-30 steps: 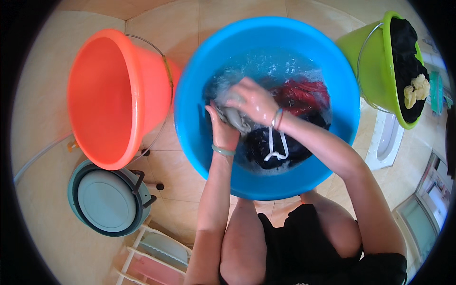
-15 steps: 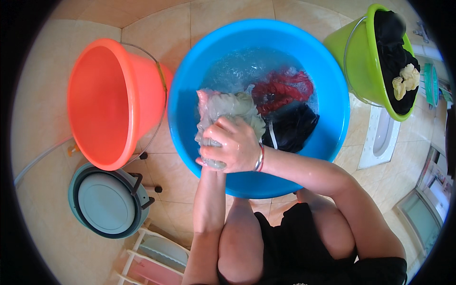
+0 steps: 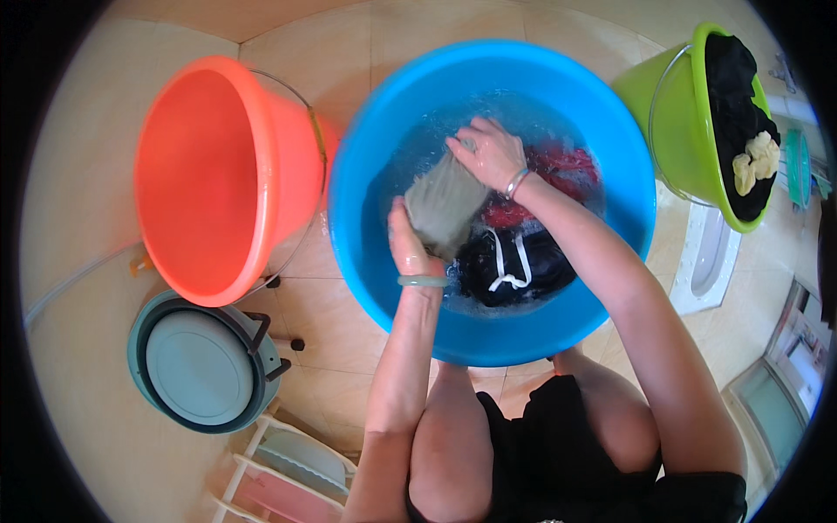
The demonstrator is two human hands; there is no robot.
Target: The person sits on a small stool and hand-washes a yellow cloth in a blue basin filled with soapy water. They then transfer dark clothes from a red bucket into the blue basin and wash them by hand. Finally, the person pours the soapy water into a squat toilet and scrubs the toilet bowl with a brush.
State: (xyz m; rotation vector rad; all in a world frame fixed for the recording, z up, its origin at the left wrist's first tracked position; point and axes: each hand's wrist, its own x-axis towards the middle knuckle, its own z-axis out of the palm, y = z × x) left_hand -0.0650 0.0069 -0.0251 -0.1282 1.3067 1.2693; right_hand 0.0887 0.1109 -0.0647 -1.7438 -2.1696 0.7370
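Note:
A wet grey-green garment [image 3: 445, 202] hangs spread over the water in a large blue basin [image 3: 497, 336]. My right hand [image 3: 493, 155] grips its far right corner with the fingers folded over the cloth. At its near left edge, my left hand [image 3: 408, 244] holds the cloth with the thumb pointing away from me; the other fingers are mostly hidden behind the fabric. To the right in the soapy water lie a dark garment with a white drawstring [image 3: 514, 270] and a red garment [image 3: 562, 170], partly covered by my right wrist.
An orange bucket [image 3: 196, 183] leans open at the left. A green bucket [image 3: 676, 113], filled with black clothes and a pale yellow cloth [image 3: 757, 162], stands right. A grey-green folding basin [image 3: 199, 366] and a slatted rack [image 3: 288, 475] are at lower left, a white squat toilet [image 3: 708, 257] at right.
My hands, pressed together over the bunched garment before, have parted and spread it. The right hand moved away from me and to the right. The pink piece beside it no longer shows.

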